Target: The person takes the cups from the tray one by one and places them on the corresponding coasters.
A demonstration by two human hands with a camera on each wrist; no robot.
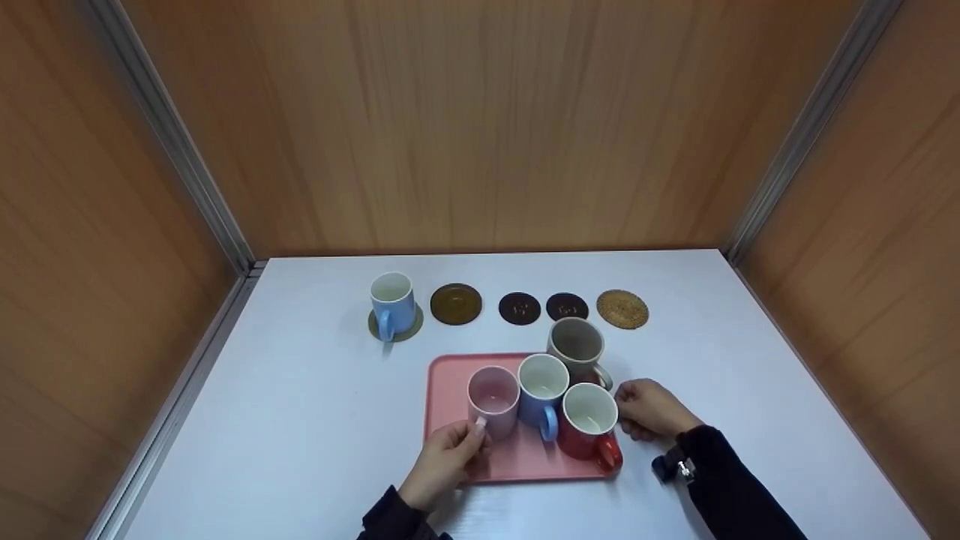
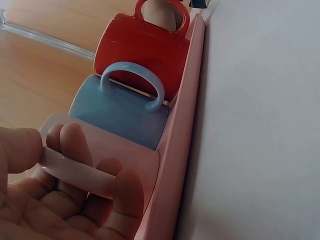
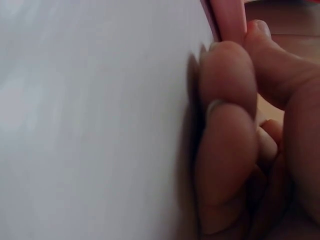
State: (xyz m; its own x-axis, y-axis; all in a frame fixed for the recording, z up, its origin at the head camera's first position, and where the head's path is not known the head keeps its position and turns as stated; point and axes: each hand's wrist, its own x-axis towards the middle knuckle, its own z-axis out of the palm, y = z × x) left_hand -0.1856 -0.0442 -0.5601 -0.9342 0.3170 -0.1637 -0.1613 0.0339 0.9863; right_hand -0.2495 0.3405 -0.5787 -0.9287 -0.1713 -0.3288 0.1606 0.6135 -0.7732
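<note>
My left hand has its thumb and fingers around the handle of a pink mug, which stands on a pink tray. In the left wrist view, that handle lies between thumb and curled fingers. To its right on the tray are a blue mug, a red mug and, behind them, a grey mug. My right hand is at the tray's right edge. The right wrist view has its thumb and curled index finger pinching the tray's rim.
Along the back of the white table lies a row of coasters: a brown one, two dark ones and a woven tan one. At the row's left end, another blue mug stands on a greenish coaster. Wooden panels surround the table.
</note>
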